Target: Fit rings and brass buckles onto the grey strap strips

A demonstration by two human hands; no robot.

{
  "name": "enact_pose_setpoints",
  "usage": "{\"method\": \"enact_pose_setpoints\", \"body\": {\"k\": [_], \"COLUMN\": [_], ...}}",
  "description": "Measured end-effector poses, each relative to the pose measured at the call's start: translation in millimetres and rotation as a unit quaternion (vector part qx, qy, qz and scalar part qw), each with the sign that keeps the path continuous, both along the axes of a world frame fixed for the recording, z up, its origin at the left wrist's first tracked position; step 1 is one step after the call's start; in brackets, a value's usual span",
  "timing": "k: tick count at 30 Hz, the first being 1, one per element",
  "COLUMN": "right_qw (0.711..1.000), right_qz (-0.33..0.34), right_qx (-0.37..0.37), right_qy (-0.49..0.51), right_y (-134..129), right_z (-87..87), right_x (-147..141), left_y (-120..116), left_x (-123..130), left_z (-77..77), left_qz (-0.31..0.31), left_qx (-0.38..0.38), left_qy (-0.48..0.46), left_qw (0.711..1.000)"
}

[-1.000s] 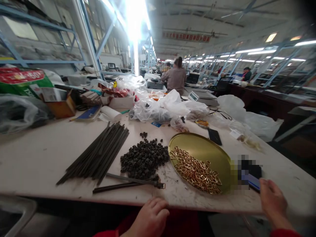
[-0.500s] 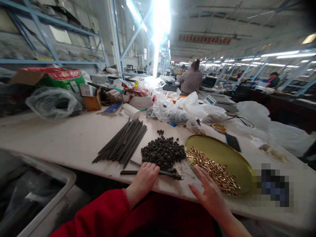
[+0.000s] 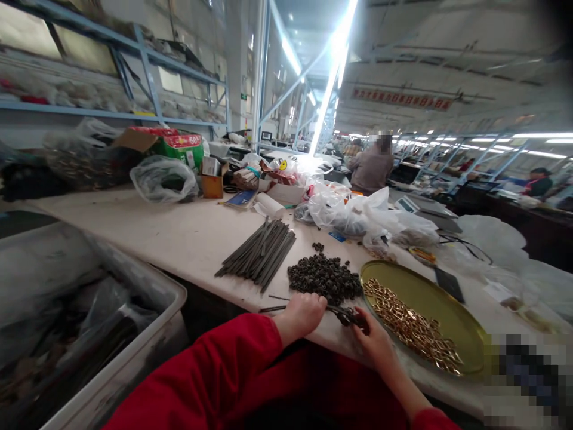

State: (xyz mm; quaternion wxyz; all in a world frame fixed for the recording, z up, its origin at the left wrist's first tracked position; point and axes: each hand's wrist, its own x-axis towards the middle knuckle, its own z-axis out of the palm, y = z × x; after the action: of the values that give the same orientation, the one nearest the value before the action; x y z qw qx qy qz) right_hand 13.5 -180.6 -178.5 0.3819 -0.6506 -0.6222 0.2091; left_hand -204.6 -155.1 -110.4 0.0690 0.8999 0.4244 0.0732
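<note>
My left hand (image 3: pixel 305 313) is closed around a few narrow dark strips (image 3: pixel 273 309) at the table's front edge. Their right ends reach my right hand (image 3: pixel 373 335), whose fingers are curled and pinched at those ends; the exact grip is partly hidden. Just beyond my hands lies a heap of small dark loops (image 3: pixel 324 276). To its left, a bundle of long dark strips (image 3: pixel 259 251) rests flat on the table. Gold-coloured metal buckles (image 3: pixel 412 322) are spread over the near left part of a round brass-coloured tray (image 3: pixel 452 304), right of my right hand.
A grey bin (image 3: pixel 174 292) holding dark scraps and plastic stands at the left, below the table (image 3: pixel 179 233). Plastic bags (image 3: pixel 349 209), a small cardboard box (image 3: pixel 212 182) and a dark flat object (image 3: pixel 449 285) lie farther back. A person (image 3: pixel 371 167) is in the background.
My right hand has moved from beside the tray, fingers spread, to the right ends of the strips and closed there. The strips in my left hand are lifted slightly. The view has turned left.
</note>
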Motion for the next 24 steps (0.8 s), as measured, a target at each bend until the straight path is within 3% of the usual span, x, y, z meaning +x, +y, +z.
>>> {"method": "enact_pose_setpoints", "body": {"k": [4, 6, 9, 11, 13, 16, 19, 22, 24], "right_qw": [0.998, 0.986, 0.916, 0.866, 0.834, 0.781, 0.736, 0.733, 0.762], "right_qz": [-0.022, -0.035, -0.053, -0.035, -0.006, 0.025, 0.002, -0.029, 0.013], "right_qx": [-0.017, -0.036, -0.065, -0.081, -0.116, -0.186, -0.258, -0.285, -0.312], "right_qy": [0.057, 0.161, 0.393, 0.492, 0.539, 0.596, 0.625, 0.617, 0.568], "right_y": [1, 3, 9, 11, 11, 8, 8, 7, 10], "right_z": [5.5, 4.3, -2.6, -4.6, 1.3, 24.3, 44.0, 34.9, 13.5], "right_x": [6, 9, 3, -13, -39, -83, -108, -103, -97], "left_y": [-1, -1, -1, -3, -6, -12, -18, -26, -30], "left_x": [-5, -9, -10, -8, -7, -14, -25, -30, -35], "left_z": [3.5, 5.7, 7.8, 6.4, 3.4, 0.9, 3.1, 2.3, -0.5], "left_qz": [0.004, 0.008, -0.012, -0.023, -0.012, 0.037, 0.066, 0.043, 0.018], "left_qx": [-0.073, -0.116, -0.183, -0.238, -0.309, -0.400, -0.441, -0.459, -0.435], "left_qy": [-0.035, -0.060, -0.100, -0.141, -0.228, -0.367, -0.408, -0.355, -0.310], "left_qw": [0.997, 0.991, 0.978, 0.961, 0.923, 0.839, 0.797, 0.813, 0.845]}}
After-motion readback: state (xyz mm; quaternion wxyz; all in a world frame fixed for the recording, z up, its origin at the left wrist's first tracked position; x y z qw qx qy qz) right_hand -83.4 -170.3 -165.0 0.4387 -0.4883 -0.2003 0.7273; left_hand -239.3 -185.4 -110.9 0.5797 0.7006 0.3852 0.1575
